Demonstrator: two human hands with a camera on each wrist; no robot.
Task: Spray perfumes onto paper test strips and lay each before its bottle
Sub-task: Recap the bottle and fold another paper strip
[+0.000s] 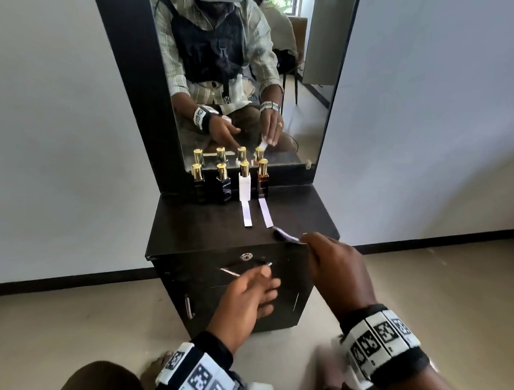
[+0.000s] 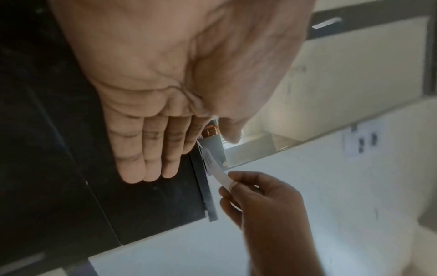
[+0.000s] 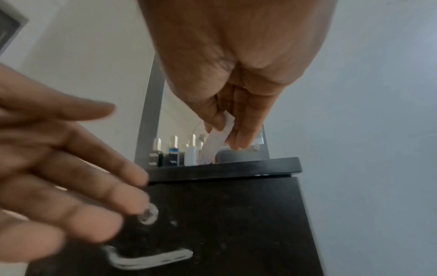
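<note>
Several gold-capped perfume bottles stand in a row before the mirror: a black one [image 1: 198, 184], a dark blue one [image 1: 223, 184], a white one [image 1: 244, 184] and a brown one [image 1: 262, 180]. One paper strip [image 1: 247, 214] lies before the white bottle, another strip [image 1: 266, 213] before the brown one. My right hand [image 1: 335, 266] pinches a third strip [image 1: 286, 235] [image 3: 214, 142] [image 2: 218, 172] over the cabinet's front right edge. My left hand [image 1: 248, 300] hovers with straight fingers before the drawer front, holding nothing.
The black cabinet [image 1: 207, 234] has a drawer lock [image 1: 246, 256], a drawer handle [image 3: 151, 258] and a lower door handle [image 1: 189, 308]. A tall mirror [image 1: 243, 76] rises behind the bottles. White walls flank it; beige floor lies around.
</note>
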